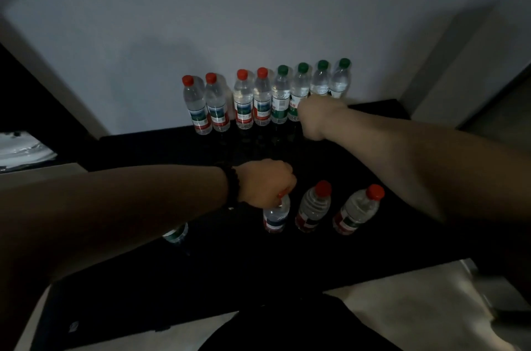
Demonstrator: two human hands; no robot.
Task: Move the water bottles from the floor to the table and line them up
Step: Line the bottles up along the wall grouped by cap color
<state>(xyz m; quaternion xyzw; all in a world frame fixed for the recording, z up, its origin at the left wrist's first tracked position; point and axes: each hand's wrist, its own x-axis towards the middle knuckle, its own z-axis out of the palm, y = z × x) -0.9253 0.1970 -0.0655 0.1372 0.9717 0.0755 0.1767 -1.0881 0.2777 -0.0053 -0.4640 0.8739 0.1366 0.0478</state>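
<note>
Several water bottles stand in a row against the wall at the back of the black table (143,149): red-capped ones (242,100) on the left, green-capped ones (280,98) on the right. My right hand (317,116) reaches to the row and curls round the lower body of a green-capped bottle (321,79). Three red-capped bottles stand nearer me. My left hand (265,182) grips the cap of the leftmost one (276,215); the other two (313,208) (357,211) stand free to its right. Another bottle with a green label (175,233) shows partly under my left forearm.
A pale wall (258,6) rises right behind the bottle row. A white object (23,149) lies off the table's left edge. Light floor (402,316) shows past the table's front right corner, and dark clothing sits at the bottom middle.
</note>
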